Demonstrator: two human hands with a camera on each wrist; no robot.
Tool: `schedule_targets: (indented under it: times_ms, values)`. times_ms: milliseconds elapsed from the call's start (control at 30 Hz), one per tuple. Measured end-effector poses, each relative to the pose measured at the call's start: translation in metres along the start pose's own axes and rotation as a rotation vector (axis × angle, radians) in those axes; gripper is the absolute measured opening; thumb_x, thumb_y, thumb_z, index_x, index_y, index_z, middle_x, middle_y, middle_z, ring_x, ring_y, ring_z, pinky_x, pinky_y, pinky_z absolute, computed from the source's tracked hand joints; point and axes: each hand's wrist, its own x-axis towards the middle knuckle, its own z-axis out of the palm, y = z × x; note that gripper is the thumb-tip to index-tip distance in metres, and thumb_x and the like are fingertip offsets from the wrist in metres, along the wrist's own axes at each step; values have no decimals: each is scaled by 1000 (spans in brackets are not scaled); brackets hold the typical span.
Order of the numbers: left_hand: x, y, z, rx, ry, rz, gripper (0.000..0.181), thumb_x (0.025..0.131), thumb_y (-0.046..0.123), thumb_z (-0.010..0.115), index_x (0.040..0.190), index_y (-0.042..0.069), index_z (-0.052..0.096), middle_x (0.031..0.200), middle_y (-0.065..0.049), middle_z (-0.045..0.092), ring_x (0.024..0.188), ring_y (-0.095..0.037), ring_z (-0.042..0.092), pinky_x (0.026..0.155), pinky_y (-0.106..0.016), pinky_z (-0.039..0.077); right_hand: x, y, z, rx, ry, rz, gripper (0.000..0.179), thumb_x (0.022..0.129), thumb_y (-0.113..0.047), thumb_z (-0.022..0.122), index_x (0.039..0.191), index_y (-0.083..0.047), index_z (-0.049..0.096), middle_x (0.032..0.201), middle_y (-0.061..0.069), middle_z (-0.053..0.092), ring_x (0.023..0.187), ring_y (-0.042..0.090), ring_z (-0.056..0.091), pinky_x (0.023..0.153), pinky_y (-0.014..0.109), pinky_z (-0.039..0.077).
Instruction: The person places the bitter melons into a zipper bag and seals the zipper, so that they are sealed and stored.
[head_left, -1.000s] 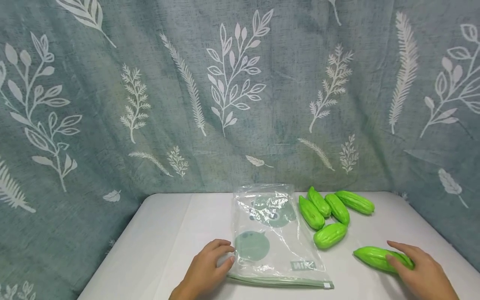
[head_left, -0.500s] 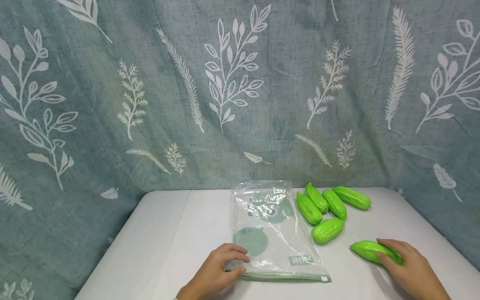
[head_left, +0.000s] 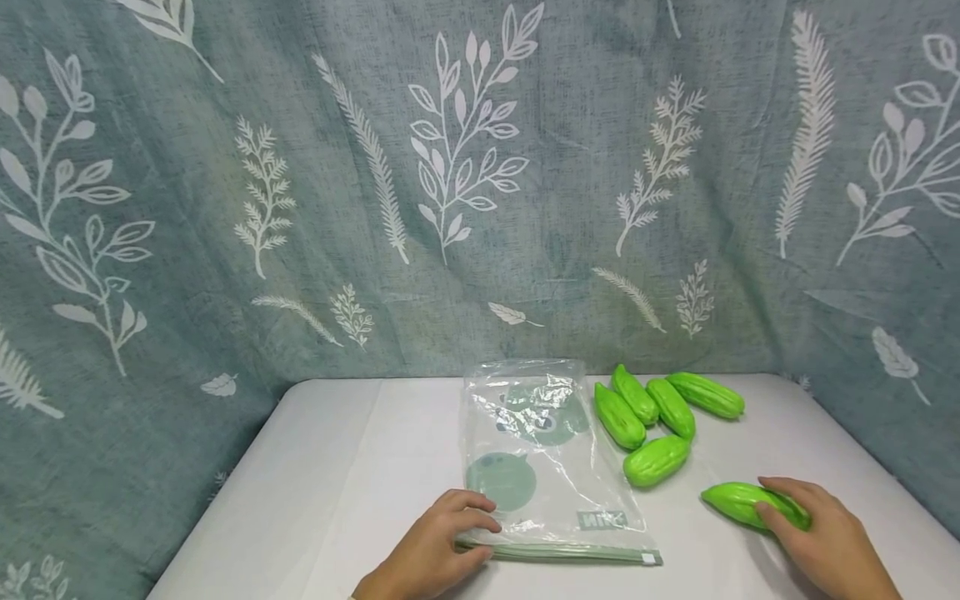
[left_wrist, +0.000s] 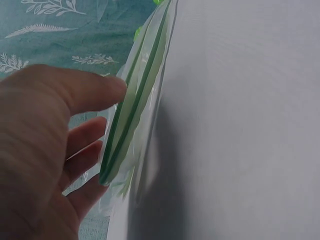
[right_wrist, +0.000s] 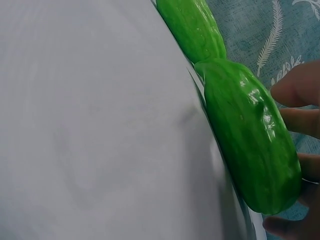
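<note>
A clear zip bag (head_left: 555, 492) with green animal print lies on the white table, its green slider strip (head_left: 577, 553) facing me. My left hand (head_left: 438, 542) is at the strip's left end, fingers loosely bent over the bag. In the left wrist view, the thumb (left_wrist: 102, 90) overlaps the strip's edge. My right hand (head_left: 813, 525) holds a glossy green ridged gourd (head_left: 738, 502) with a pointed tip, on the table right of the bag. The right wrist view shows this gourd (right_wrist: 247, 135) with fingertips along its far side.
Several similar green gourds (head_left: 656, 461) lie clustered by the bag's right edge, one of them (head_left: 708, 396) at the back. A grey-green curtain (head_left: 337, 208) with white leaf patterns hangs behind the table (head_left: 322, 483).
My left hand has slid right onto the bag's front left corner. My right hand has moved slightly left over the gourd, covering more of it. The view has shifted slightly.
</note>
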Motion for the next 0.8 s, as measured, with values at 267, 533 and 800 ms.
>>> schedule_targets:
  times_ms: [267, 533, 800]
  values:
    - [0, -1, 4, 93, 10, 53, 21, 89, 15, 76, 109, 17, 73, 127, 0, 62, 122, -18, 54, 101, -41, 51, -5, -2, -1, 20, 108, -36, 53, 99, -41, 61, 126, 5, 61, 126, 34, 53, 113, 55, 47, 86, 71, 39]
    - [4, -4, 9, 110, 85, 113, 16, 89, 10, 75, 103, 16, 75, 117, 1, 66, 113, -15, 62, 97, -33, 53, -12, -10, -1, 57, 226, -89, 39, 97, -31, 66, 121, -1, 65, 124, 28, 58, 112, 51, 51, 85, 66, 41]
    - [7, -5, 11, 149, 105, 161, 23, 87, 2, 73, 96, 23, 74, 115, 5, 68, 105, -8, 65, 90, -25, 54, -11, -13, 0, 52, 224, -114, 35, 95, -26, 69, 118, 0, 67, 121, 28, 60, 110, 50, 53, 84, 65, 43]
